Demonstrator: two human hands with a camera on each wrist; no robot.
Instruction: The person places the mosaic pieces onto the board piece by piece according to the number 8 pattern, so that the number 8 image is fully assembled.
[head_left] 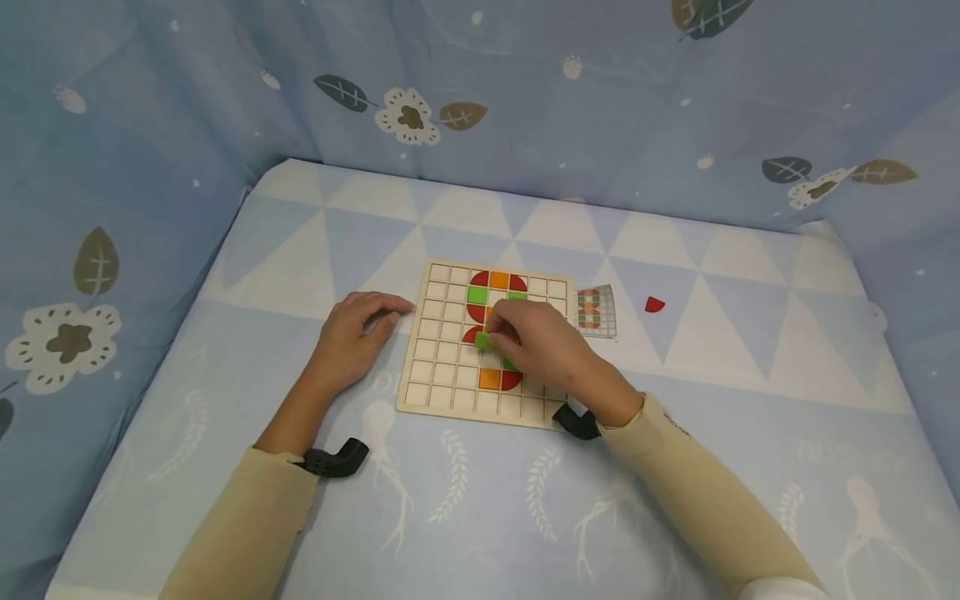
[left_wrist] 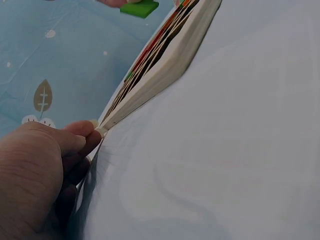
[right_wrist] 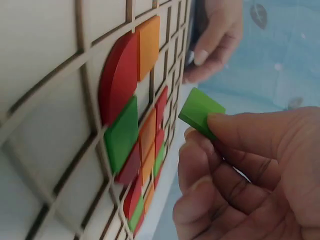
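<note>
A square wooden grid board [head_left: 430,371] lies on the table with red quarter-round and orange and green square tiles set in its middle columns. My right hand [head_left: 547,343] is over the board, pinching a green square tile [right_wrist: 201,111] between thumb and fingers. That tile is held off the board's face in the right wrist view. Beneath this hand some of the set tiles are hidden. My left hand [head_left: 352,337] rests on the table at the board's left side, fingertips [left_wrist: 92,131] right at its edge.
A small pattern card [head_left: 607,315] printed with a coloured grid lies against the board's right edge. Farther right is a loose red quarter-round tile [head_left: 655,305]. Blue patterned cloth [head_left: 525,108] hangs behind the table and at both sides.
</note>
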